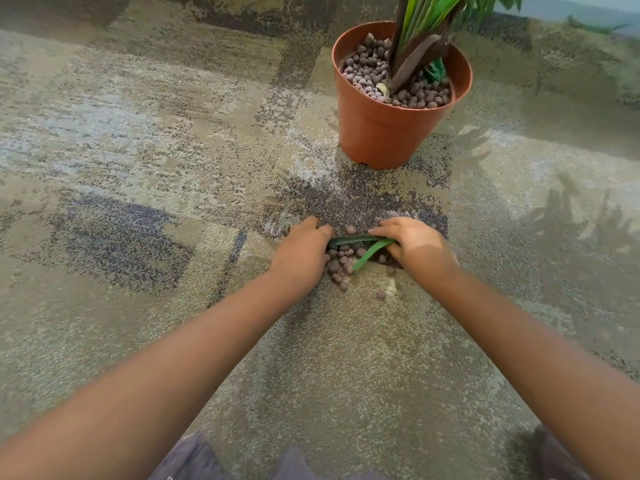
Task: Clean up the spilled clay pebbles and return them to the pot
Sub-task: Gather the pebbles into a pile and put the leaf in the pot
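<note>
Two bare hands I see low on the mottled beige-and-grey carpet (138, 168); my left hand (301, 254) is cupped, fingers curled against a small heap of round brown clay pebbles (341, 261); green strap-like leaves (363, 245) lie across the heap; my right hand (412, 242) is cupped on the other side, touching the leaves; beyond, well apart, stands the terracotta plastic pot (388, 133), with pebbles and a green plant (426, 26).
</note>
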Demonstrator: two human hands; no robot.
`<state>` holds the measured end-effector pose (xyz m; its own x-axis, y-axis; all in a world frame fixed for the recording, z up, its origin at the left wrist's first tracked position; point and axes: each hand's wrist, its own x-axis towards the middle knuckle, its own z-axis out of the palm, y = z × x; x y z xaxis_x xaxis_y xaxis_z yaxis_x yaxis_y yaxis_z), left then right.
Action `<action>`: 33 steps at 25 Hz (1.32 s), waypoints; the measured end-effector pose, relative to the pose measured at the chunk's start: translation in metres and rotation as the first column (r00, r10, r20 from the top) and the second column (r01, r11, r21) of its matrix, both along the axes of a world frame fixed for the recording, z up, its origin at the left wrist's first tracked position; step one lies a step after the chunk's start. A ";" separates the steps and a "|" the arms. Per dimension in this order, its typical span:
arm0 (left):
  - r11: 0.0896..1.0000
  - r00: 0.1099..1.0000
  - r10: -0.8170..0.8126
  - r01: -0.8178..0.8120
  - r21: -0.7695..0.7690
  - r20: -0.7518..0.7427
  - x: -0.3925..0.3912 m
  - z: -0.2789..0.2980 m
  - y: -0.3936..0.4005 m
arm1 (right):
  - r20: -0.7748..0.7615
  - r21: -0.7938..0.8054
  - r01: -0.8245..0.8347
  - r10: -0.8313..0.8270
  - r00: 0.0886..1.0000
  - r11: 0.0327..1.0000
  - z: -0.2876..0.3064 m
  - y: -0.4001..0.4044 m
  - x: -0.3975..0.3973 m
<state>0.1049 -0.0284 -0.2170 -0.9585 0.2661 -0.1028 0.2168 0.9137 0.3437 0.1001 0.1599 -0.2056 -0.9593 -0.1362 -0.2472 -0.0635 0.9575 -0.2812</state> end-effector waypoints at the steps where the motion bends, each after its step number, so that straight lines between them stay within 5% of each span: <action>1: 0.999 1.000 0.016 -0.016 0.043 -0.001 0.000 0.001 -0.001 | -0.002 -0.001 0.030 -0.030 1.000 1.000 0.002 0.001 -0.001; 5: 0.978 0.990 0.115 -0.127 0.165 0.081 0.000 0.003 -0.001 | 0.042 -0.327 0.314 -0.319 0.947 0.891 0.009 0.010 -0.006; 9: 0.871 0.942 0.233 -0.313 0.379 0.241 -0.012 0.024 0.004 | -0.082 -0.490 0.217 -0.292 0.953 0.844 0.045 0.013 -0.013; 13: 0.750 0.967 0.228 -0.251 0.612 0.117 -0.051 0.081 0.023 | -0.461 -0.343 -0.017 -0.152 0.875 0.939 0.116 0.012 -0.052; 15: 0.693 0.962 0.273 -0.220 0.686 0.032 -0.084 0.113 0.036 | -0.561 -0.203 0.010 -0.125 0.818 0.979 0.146 0.013 -0.086; 20: 0.646 0.960 0.220 -0.276 0.712 0.173 -0.154 0.159 0.061 | -0.334 0.222 0.115 -0.035 0.942 0.968 0.168 0.006 -0.144; 22: 0.590 0.945 0.284 -0.305 0.748 0.161 -0.155 0.161 0.058 | -0.329 0.201 0.104 -0.033 0.944 0.974 0.166 0.007 -0.143; 25: 0.497 0.900 0.419 -0.337 0.800 0.118 -0.136 0.144 0.052 | -0.594 0.082 -0.005 0.053 0.802 0.997 0.146 0.014 -0.119; 27: 0.588 0.937 0.340 -0.274 0.761 0.074 -0.111 0.116 0.047 | -0.612 0.062 -0.170 0.172 0.772 0.983 0.119 0.015 -0.093; 30: 0.839 0.985 0.170 -0.138 0.527 -0.012 -0.072 0.062 0.025 | -0.304 0.040 -0.336 0.332 0.893 0.941 0.068 0.024 -0.049; 32: 0.996 1.000 0.022 -0.021 0.084 -0.011 -0.057 0.024 0.001 | -0.089 0.081 -0.346 0.352 0.932 0.935 0.039 0.031 -0.030; 33: 0.990 0.999 -0.025 0.031 -0.141 0.043 -0.051 0.007 -0.010 | -0.032 0.092 -0.307 0.311 0.950 0.947 0.029 0.032 -0.025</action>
<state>0.0540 -0.0383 -0.2096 -0.9450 0.2730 -0.1804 0.2315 0.9474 0.2208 0.0746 0.1917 -0.1761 -0.8839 -0.4084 -0.2281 -0.3711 0.9091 -0.1894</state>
